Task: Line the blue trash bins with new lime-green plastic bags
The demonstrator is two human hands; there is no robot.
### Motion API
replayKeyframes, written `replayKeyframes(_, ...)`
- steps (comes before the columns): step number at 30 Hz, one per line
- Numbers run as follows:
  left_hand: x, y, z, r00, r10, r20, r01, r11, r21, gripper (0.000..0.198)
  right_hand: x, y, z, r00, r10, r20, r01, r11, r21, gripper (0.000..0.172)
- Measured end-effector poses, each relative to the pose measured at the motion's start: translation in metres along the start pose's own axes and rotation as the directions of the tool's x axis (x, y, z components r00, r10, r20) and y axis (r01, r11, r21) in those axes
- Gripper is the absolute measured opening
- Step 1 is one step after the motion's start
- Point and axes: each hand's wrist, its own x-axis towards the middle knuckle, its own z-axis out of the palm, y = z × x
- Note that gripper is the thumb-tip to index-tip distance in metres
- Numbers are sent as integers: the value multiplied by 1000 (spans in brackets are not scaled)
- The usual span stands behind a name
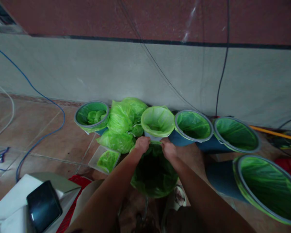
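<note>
Nearest, between the legs, stands a bin with a dark interior (155,194), its green liner folded over the rim. The left hand (143,144) and right hand (169,149) are slightly apart, both clamped on the liner edge at its 12 o'clock. The liner is already inside and turned outward, but no grey ring shows on this rim, so I judge this bin the unfinished one.

Around it, at 3 o'clock, a tilted blue bin (219,178) looks complete: lined and ringed. Near 9 to 10 o'clock, a small white container (94,158) has green plastic inside.

Farther off, toward the wall (87,71), a white bin (157,134) at 12 o'clock is lined, with no grey ring visible. The blue bins at 1 o'clock (184,139) and 2 o'clock (206,147) are lined and ringed. Puffed green bags (122,118) lie at 11; at 10, a ringed bin (91,126) holds bunched green plastic (95,116).
</note>
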Motion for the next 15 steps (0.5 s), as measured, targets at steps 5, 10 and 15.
replayKeyframes(5, 0, -1, 2, 1000, -1, 21, 1, 1000, 15, 27, 1, -2, -3, 1000, 11, 23, -10, 1000, -12, 34)
replayKeyframes(10, -5, 1, 0, 999, -8, 31, 8, 1000, 8, 28, -1, -1, -5, 999, 37, 36, -36, 999, -26, 35)
replayKeyframes(15, -7, 1, -10, 1000, -5, 19, 5, 999, -47, 53, -11, 10, -7, 995, 102, 11, -102, 995, -19, 36)
